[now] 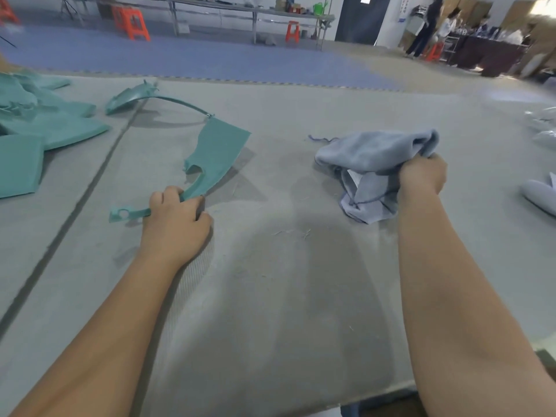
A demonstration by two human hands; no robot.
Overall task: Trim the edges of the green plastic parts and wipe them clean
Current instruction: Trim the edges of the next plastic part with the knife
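Observation:
A large curved green plastic part (219, 152) lies on the grey padded table (285, 266), arching from a far end near the upper left down to a thin tab with a hole. My left hand (176, 221) grips its narrow lower strip just beside that tab. A crumpled grey-blue cloth (370, 164) sits to the right of the part, bunched and partly lifted. My right hand (422, 174) clutches the cloth's right side in a fist. A pile of other green plastic parts (36, 124) lies at the far left.
Pale plastic pieces (541, 194) lie at the table's right edge. Thin shavings are scattered on the table between my arms. Beyond the table are a blue floor, orange stools (132, 22), a long bench, and people standing at the far right.

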